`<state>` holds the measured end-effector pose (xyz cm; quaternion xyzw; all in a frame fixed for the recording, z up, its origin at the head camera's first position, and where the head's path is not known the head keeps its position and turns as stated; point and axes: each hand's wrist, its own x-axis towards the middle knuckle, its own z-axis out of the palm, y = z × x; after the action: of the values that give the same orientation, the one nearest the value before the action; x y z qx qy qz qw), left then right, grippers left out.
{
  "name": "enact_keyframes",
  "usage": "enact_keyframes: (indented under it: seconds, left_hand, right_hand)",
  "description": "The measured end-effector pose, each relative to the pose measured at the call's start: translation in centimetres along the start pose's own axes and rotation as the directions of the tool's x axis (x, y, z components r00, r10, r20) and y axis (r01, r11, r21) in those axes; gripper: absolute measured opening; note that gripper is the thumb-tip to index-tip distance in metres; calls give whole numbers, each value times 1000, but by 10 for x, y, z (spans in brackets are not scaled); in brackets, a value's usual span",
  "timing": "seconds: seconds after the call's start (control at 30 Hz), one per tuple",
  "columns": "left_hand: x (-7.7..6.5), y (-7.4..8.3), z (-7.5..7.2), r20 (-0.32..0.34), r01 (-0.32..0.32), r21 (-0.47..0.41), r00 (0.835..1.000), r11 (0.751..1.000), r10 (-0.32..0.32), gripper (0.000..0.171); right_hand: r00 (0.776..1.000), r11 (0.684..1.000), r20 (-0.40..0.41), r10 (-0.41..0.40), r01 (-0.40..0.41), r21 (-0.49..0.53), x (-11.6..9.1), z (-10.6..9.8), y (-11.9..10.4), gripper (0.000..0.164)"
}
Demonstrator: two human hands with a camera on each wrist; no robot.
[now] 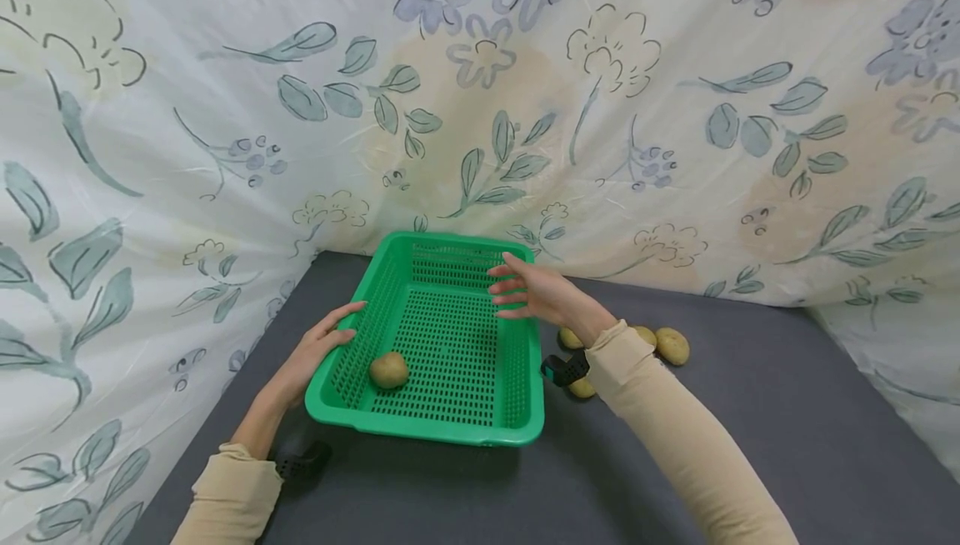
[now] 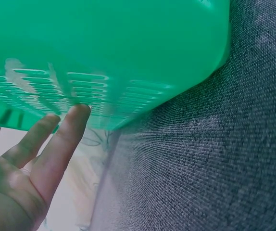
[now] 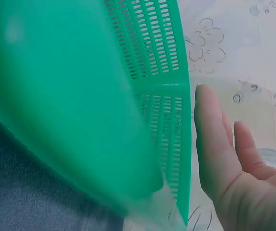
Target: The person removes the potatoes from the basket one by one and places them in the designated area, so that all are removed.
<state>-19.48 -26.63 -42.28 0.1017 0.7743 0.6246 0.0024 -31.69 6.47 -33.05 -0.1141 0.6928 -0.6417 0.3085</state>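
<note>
A green plastic basket (image 1: 480, 437) with slotted walls stands on the dark table, and a single potato (image 1: 388, 370) lies in its near left part. My left hand (image 1: 318, 353) is at the basket's left side. In the left wrist view, the extended fingers (image 2: 61, 149) reach to the slotted wall, appearing to touch it. Over the right rim, towards the far corner, my right hand (image 1: 546, 288) hovers with fingers spread and nothing held. The right wrist view shows its fingers (image 3: 212, 134) close beside the green wall.
Several potatoes (image 1: 672, 346) lie on the table right of the basket, partly hidden behind my right forearm. A flowered cloth (image 1: 600, 112) hangs along the back and sides. The dark table (image 1: 787, 412) extends to the right.
</note>
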Motion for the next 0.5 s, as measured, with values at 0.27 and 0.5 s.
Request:
enact_keyframes:
  seconds: [0.27, 0.5]
  left_hand:
    - [0, 0, 0, 0, -5, -4, 1000, 1000, 5, 53]
    - [0, -2, 1, 1, -7, -9, 1000, 1000, 7, 53]
  right_hand:
    - [1000, 1000, 13, -10, 10, -20, 4, 18, -11, 52]
    - [1000, 998, -1, 3, -3, -57, 14, 32, -13, 50]
